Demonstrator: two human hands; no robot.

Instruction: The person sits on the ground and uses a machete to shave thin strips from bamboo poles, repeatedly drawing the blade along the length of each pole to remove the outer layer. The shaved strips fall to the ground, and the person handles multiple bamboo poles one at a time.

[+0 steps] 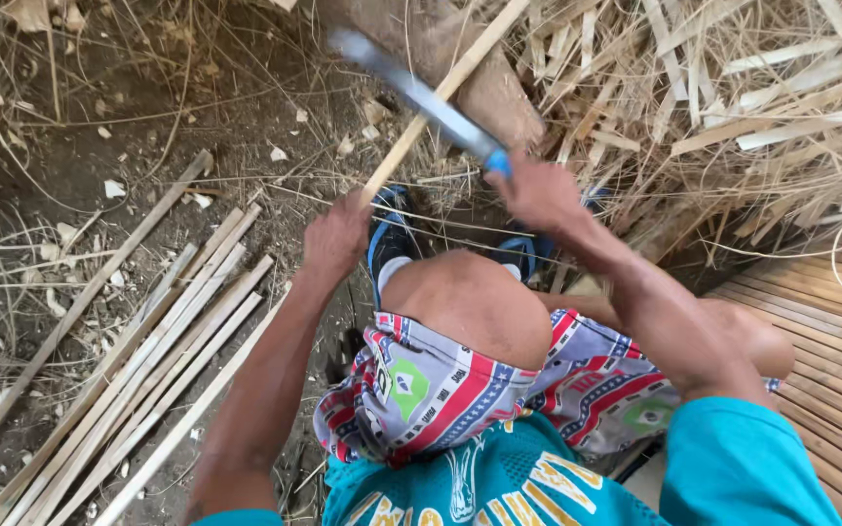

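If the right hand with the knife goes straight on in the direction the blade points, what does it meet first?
Most likely the bamboo strip held by the left hand: the knife in the right hand crosses it already. Behind lies the wooden block; depth is unclear.

We find no packages, labels, signs or screens anywhere in this view.
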